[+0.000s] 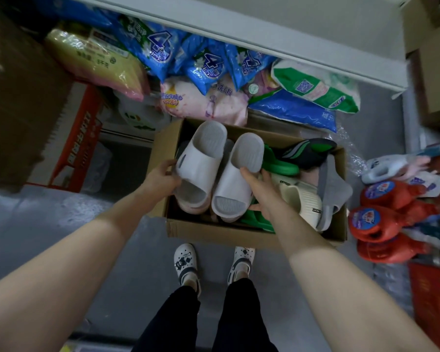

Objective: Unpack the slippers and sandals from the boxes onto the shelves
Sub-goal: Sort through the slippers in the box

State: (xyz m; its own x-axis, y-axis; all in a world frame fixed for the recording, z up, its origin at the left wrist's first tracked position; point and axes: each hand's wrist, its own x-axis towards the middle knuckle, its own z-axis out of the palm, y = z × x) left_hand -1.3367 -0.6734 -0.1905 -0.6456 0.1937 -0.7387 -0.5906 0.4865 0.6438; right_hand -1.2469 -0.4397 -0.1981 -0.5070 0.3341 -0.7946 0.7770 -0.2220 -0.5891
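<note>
Slippers, chunky smooth grey foam: left hand [163, 177] fingers grip one [201, 158], right hand [262, 191] fingers grip the other [236, 179], above cardboard box [214, 232] on grey floor [61, 214].

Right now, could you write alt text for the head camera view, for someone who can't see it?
Seen from above, a person's left hand and right hand each grip a pale grey slipper over an open cardboard box of mixed slippers on a grey floor. Bagged goods lie under a shelf behind it; red bottles stand to the right.

Two pale grey slides [201, 158] [239, 171] lifted above the open slipper-filled box [214, 232]
</note>
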